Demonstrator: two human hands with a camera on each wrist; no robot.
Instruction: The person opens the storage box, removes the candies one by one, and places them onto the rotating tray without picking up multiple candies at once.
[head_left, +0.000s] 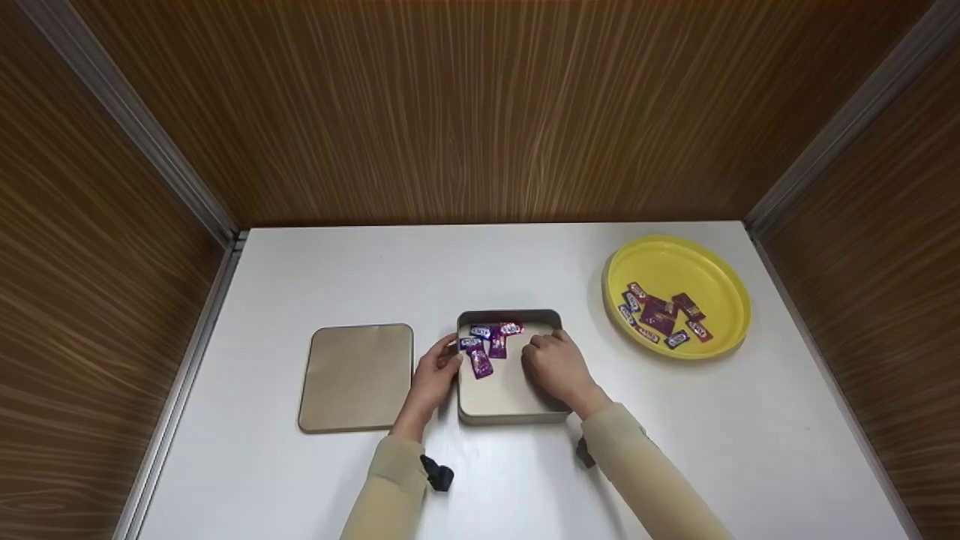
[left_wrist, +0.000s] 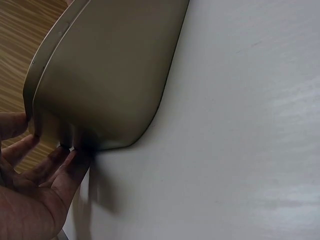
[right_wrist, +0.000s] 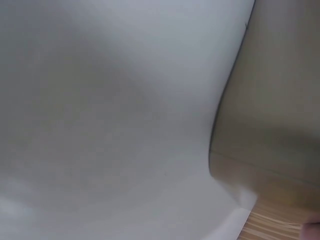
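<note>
A shallow tin box (head_left: 514, 418) stands lidless at the middle of the table. Several small wrapped candies (head_left: 481, 364) in purple, blue and pink lie in its left and back part. At the tin's left wall my left hand (head_left: 436, 375) touches the outside; the left wrist view shows its fingertips against the metal side, fairly extended. My right hand (head_left: 559, 367) is inside the right half of the tin, knuckles up and fingers bent down. Its fingertips are hidden, so anything beneath them cannot be seen. The right wrist view mostly catches the tin's outer wall (right_wrist: 275, 110).
A flat tin lid (head_left: 356, 379) lies left of the box. To the back right sits a round yellow tray (head_left: 690, 262) with several wrapped candies (head_left: 660, 315). Wood-grain panels (head_left: 480, 112) enclose the white table (head_left: 420, 277) at the back and sides.
</note>
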